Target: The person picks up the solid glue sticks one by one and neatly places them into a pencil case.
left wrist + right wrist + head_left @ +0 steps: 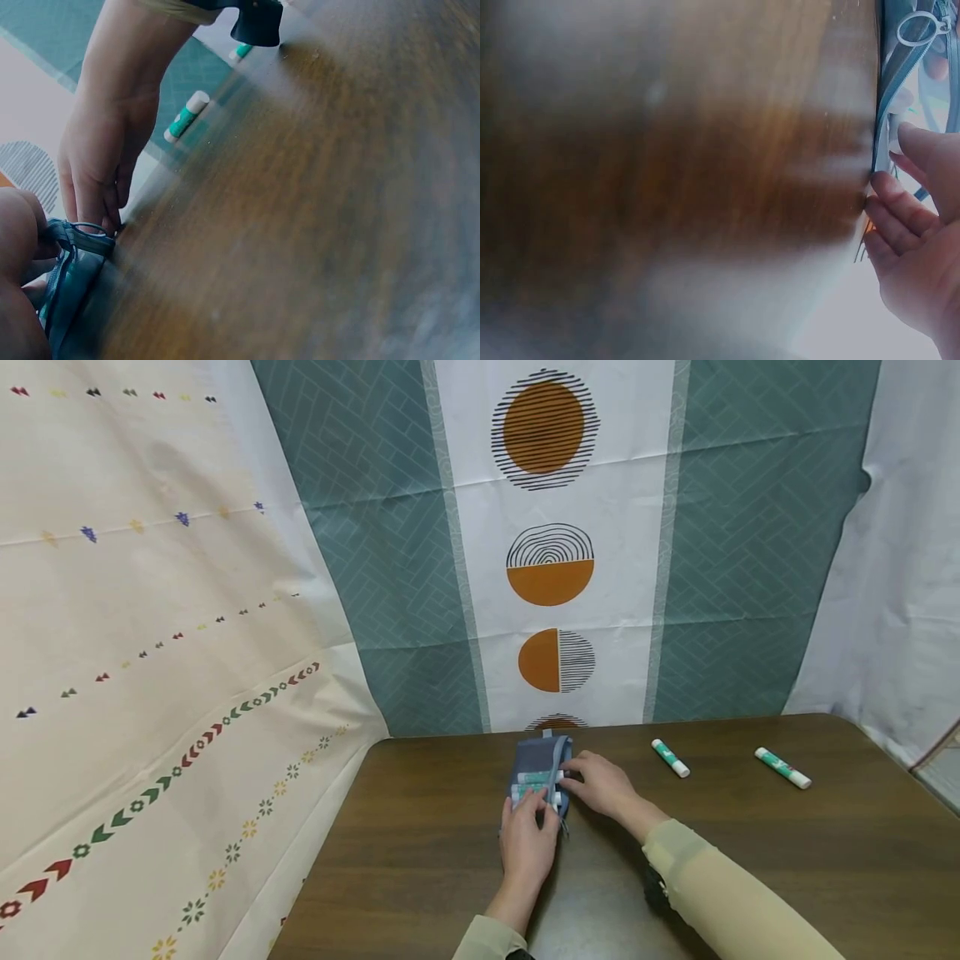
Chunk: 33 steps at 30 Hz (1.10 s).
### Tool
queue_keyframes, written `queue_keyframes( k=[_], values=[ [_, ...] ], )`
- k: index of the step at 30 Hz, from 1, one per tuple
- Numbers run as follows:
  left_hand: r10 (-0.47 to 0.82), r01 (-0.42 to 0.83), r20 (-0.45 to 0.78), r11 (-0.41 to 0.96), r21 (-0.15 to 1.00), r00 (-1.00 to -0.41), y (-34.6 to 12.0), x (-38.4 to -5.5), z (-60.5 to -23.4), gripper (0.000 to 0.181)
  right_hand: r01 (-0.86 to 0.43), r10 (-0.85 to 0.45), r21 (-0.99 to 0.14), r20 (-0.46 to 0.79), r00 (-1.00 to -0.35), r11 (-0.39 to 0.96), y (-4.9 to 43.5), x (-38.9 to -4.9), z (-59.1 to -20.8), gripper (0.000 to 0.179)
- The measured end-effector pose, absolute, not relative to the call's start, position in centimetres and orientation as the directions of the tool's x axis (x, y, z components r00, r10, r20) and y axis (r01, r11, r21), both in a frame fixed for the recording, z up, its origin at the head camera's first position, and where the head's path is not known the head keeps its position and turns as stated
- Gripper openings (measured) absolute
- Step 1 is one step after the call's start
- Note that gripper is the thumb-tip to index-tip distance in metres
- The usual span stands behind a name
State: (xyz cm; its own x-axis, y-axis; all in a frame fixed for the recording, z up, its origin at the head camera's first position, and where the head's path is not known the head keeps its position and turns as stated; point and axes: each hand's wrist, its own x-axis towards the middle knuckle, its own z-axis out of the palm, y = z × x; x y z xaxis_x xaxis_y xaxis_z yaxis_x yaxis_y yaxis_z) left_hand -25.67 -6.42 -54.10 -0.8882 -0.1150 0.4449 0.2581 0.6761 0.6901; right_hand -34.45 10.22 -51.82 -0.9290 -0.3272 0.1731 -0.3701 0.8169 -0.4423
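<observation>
A blue-grey zippered pouch with a see-through front lies toward the back of the table. Glue sticks with green-and-white labels show through that front. My left hand grips the pouch's near end by the zip opening; the left wrist view catches its fingers at the pouch edge. At the right side my right hand pinches the white end of a glue stick at the opening. In the right wrist view, the right hand has its thumb at the opening, beside the ring-shaped zip pull.
Two more glue sticks lie apart on the brown table: one glue stick right of the pouch, another glue stick farther right. Patterned cloth hangs behind the table's back edge, and a cream cloth hangs along the left.
</observation>
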Motion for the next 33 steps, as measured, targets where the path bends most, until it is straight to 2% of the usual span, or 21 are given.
queue_keyframes(
  k=[33],
  values=[
    [-0.112,0.255,0.449,0.692,0.676,-0.887,-6.52,-25.62,-54.04,0.012,-0.379,-0.342,-0.404,0.163,-0.925,0.832,9.47,-34.44,-52.00,0.028]
  ],
)
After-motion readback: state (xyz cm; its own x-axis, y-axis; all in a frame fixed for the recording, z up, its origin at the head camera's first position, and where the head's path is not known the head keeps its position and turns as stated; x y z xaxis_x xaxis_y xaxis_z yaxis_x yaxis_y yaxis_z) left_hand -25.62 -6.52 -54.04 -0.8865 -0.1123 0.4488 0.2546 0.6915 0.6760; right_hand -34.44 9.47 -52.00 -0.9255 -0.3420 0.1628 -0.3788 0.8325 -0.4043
